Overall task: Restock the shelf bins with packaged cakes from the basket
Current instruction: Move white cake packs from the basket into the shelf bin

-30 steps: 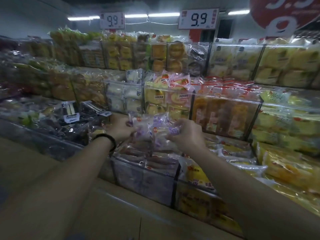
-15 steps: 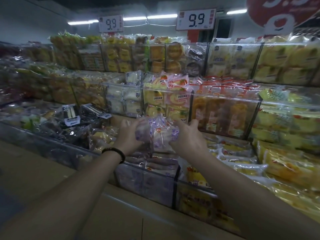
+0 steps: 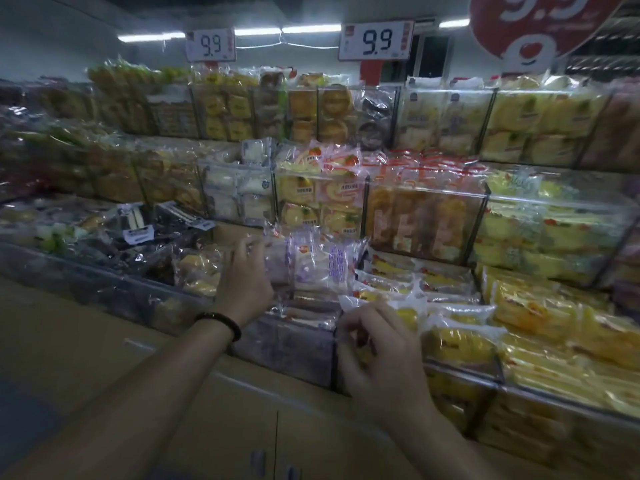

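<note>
Nearest to the viewer, the right hand (image 3: 379,355) hangs over the front wall of the clear bin (image 3: 287,344) on the low shelf, fingers loosely curled and apart, gripping nothing that I can make out; it looks free to reach for the next load, though the basket is nowhere in view. Just right of it lie yellow cake packs (image 3: 460,341), flat and overlapping, which suggests that bin is already full.

A little farther in, the left hand (image 3: 244,285), with a dark band at the wrist (image 3: 220,325), stands upright against the left side of a row of purple-printed cake packs (image 3: 322,265). Its fingers are spread and pressed to the end pack rather than wrapped around it, so I judge it is bracing the row so the packs stay on edge and do not topple leftward. The packs stand at the back of the clear bin, above flatter wrapped cakes (image 3: 304,308) lying below them.

Behind that, the middle tier holds bins of white (image 3: 239,192), yellow-and-pink (image 3: 318,199) and orange (image 3: 422,220) cakes, labels facing out so shoppers can read them. Farthest back, the top tier is packed full under two price signs (image 3: 375,39) reading 9.9.
</note>
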